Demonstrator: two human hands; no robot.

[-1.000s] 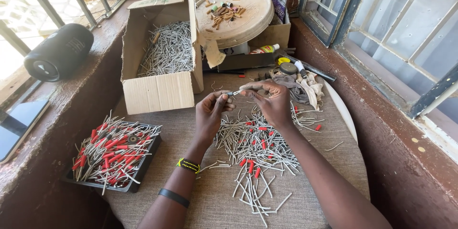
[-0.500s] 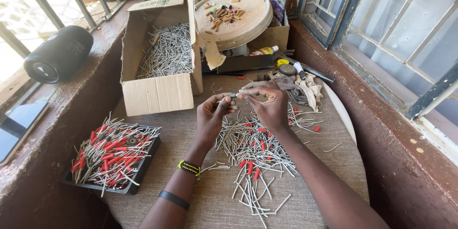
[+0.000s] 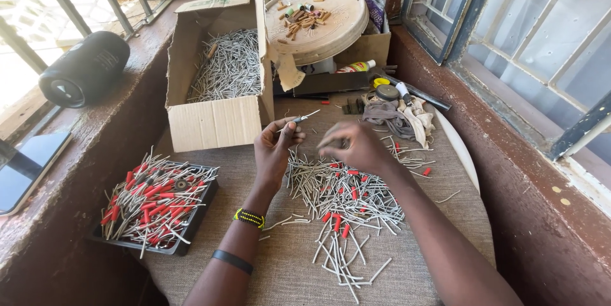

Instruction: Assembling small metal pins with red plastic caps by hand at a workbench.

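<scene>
Head view: the left hand (image 3: 275, 150) is pinching one thin grey metal pin (image 3: 299, 118) between thumb and fingers, holding it up just above the burlap-covered tabletop (image 3: 267, 268), tip pointing toward the brown cardboard box (image 3: 213, 121). The right hand (image 3: 356, 147) is hovering over the loose heap of grey pins and short red sleeves (image 3: 340, 201); it is blurred, so whether its fingers are closed on anything cannot be told.

Finished work appears to be collecting in the black shallow tray (image 3: 184, 242) at the left, which is carrying a full mound of pins fitted with red sleeves (image 3: 153, 194). Unfinished stock is remaining in quantity: the heap in front of the hands is showing far more bare pins than red pieces, and the cardboard box is holding a deep layer of bare grey pins (image 3: 229, 67).

Judgement: the sleeving is well under way, but most of the stock is waiting; the pin in the left hand is looking bare.
</scene>
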